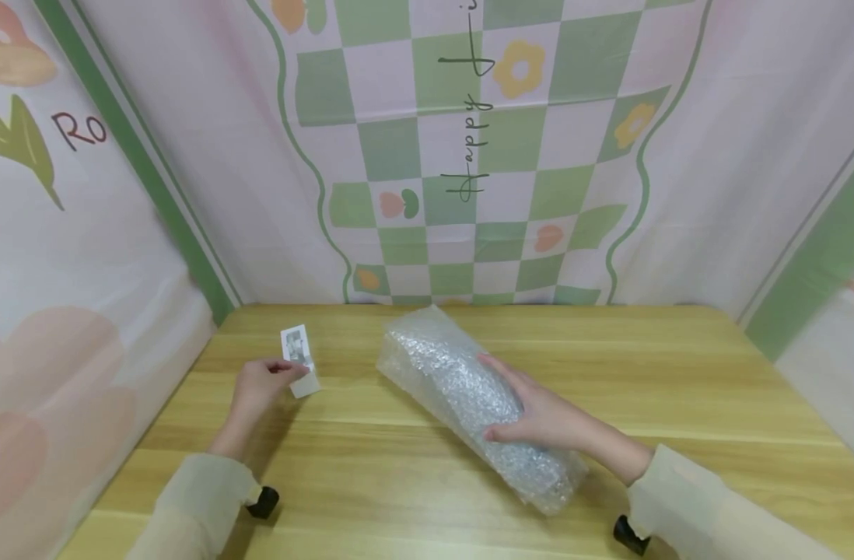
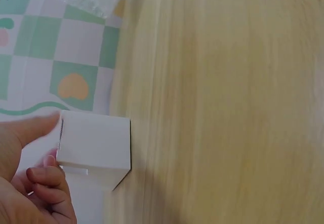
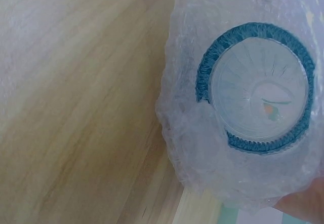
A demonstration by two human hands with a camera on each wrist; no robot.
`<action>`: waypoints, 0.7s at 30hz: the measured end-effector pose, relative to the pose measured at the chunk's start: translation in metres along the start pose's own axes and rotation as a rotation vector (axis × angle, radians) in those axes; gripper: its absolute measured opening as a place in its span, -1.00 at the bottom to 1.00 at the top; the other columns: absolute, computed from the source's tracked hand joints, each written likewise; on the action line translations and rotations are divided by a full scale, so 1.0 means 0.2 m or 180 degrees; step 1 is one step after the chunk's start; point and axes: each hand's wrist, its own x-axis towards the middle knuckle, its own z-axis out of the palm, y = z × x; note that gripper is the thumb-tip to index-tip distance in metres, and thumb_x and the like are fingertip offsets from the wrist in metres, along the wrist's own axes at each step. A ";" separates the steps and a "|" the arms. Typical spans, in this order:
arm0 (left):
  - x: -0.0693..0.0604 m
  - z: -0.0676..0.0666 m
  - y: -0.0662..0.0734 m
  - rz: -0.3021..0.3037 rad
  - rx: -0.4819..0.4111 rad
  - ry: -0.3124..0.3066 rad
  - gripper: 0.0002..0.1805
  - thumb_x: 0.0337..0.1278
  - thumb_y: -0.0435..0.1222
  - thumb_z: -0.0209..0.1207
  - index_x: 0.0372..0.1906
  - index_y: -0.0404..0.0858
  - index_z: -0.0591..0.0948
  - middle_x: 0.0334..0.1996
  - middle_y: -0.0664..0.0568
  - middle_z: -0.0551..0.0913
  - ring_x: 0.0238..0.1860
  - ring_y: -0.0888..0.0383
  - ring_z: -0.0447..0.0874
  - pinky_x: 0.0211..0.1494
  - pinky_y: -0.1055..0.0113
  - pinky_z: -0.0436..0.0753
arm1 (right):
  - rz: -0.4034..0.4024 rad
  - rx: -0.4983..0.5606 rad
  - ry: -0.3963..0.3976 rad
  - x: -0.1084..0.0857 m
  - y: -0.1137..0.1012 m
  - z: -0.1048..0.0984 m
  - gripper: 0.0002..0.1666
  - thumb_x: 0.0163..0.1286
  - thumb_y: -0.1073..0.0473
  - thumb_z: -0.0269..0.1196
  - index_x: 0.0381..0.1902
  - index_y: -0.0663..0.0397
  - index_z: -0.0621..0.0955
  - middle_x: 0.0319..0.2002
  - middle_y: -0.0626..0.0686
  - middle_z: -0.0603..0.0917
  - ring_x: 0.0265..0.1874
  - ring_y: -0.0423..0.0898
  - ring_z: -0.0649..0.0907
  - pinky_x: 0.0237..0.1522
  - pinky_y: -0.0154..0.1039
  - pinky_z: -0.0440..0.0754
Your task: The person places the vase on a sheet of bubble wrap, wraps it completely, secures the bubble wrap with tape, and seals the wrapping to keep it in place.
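Note:
My left hand [image 1: 262,383] pinches the near end of a small white box [image 1: 299,359] with a grey picture on its face, at the table's left. In the left wrist view, the thumb is at one edge of the box [image 2: 95,140], with curled fingers below it. My right hand [image 1: 542,412] grips a long bundle of bubble wrap [image 1: 455,381] lying slantwise on the table, thumb on the near side and fingers on the far side. In the right wrist view, the bundle's end shows a clear round piece [image 3: 258,89] inside a blue-green ring [image 3: 205,77].
The wooden table [image 1: 371,474] ends at the back against a hanging cloth [image 1: 448,155] with green checks and flowers. More printed cloth [image 1: 84,311] hangs along the left side. A small black piece [image 1: 262,502] sits beneath the left cuff, another [image 1: 630,535] beneath the right.

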 end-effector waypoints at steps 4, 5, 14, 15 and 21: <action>0.00 0.01 0.00 0.0000 -0.0021 0.0051 -0.59 0.13 -0.20 0.46 -0.10 -0.47 0.69 -0.24 -0.19 0.71 -0.23 0.01 0.62 -0.27 0.34 0.60 | 0.0003 0.0012 -0.0003 0.00 0.00 0.00 0.33 0.15 -0.18 0.51 0.68 -0.36 -0.05 0.58 0.36 0.04 0.39 0.56 0.24 0.12 0.62 0.35; 0.00 0.01 -0.01 0.0026 -0.0035 0.0082 -0.60 0.11 -0.23 0.47 -0.12 -0.48 0.68 -0.27 -0.17 0.70 -0.26 0.03 0.61 -0.30 0.37 0.59 | 0.0004 0.0017 -0.0002 0.00 0.00 0.01 0.33 0.15 -0.18 0.51 0.68 -0.36 -0.05 0.58 0.36 0.04 0.39 0.56 0.25 0.12 0.62 0.36; 0.01 0.02 -0.03 -0.0063 -0.0351 0.0097 -0.66 0.13 -0.28 0.45 -0.15 -0.48 0.67 -0.40 -0.01 0.66 -0.41 0.18 0.54 -0.42 0.44 0.55 | 0.0036 0.0020 -0.0001 0.00 -0.01 0.01 0.33 0.14 -0.18 0.52 0.68 -0.39 -0.05 0.57 0.37 0.04 0.36 0.58 0.29 0.09 0.60 0.40; 0.01 0.02 -0.04 -0.0091 -0.0371 0.0083 -0.66 0.14 -0.27 0.45 -0.14 -0.48 0.67 -0.41 0.00 0.65 -0.43 0.18 0.55 -0.44 0.44 0.55 | 0.0045 0.0027 -0.0004 0.00 -0.01 0.01 0.33 0.14 -0.17 0.52 0.67 -0.39 -0.05 0.57 0.37 0.04 0.35 0.58 0.29 0.09 0.60 0.41; 0.02 0.01 -0.04 -0.0147 -0.0424 0.0036 -0.68 0.19 -0.32 0.41 -0.13 -0.50 0.64 -0.48 0.02 0.59 -0.49 0.17 0.59 -0.46 0.43 0.58 | 0.0058 0.0035 -0.0003 -0.01 -0.01 0.00 0.33 0.15 -0.17 0.52 0.67 -0.40 -0.05 0.57 0.39 0.05 0.32 0.59 0.32 0.05 0.59 0.45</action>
